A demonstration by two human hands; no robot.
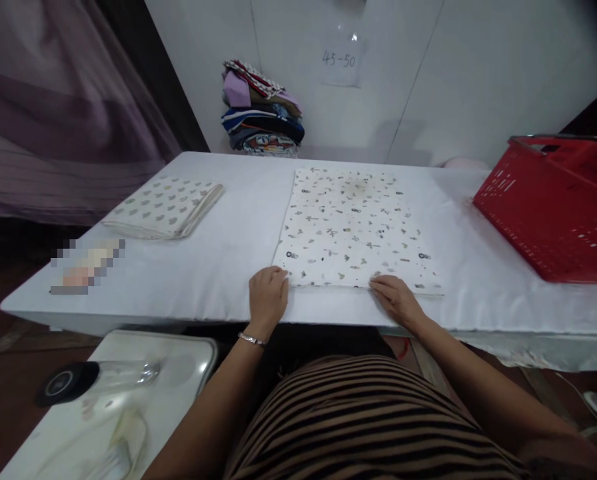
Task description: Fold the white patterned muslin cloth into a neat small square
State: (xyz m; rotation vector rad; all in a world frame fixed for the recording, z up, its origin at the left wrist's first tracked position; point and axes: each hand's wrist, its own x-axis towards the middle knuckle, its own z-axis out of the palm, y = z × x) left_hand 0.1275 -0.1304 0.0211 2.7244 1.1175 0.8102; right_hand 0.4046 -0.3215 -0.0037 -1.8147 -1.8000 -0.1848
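Note:
A white cloth (pixel 348 227) with small printed figures lies flat and folded on the white-covered table (pixel 243 267). My left hand (pixel 268 293) pinches its near left corner, fingers curled together. Along the same near edge, right of the middle, my right hand (pixel 396 300) has its fingers closed on the cloth's border. A faint brownish stain shows near the far edge. To the left, a second folded cloth (pixel 166 208), cream with grey-green motifs, rests apart from both hands.
A red plastic basket (pixel 558 213) stands at the table's right end. Folded clothes (pixel 263 113) are stacked against the wall beyond the far edge. A pixelated item (pixel 88 267) lies at the left. Below, a white stool (pixel 178 360) holds a clear bottle with a black end (pixel 68 383).

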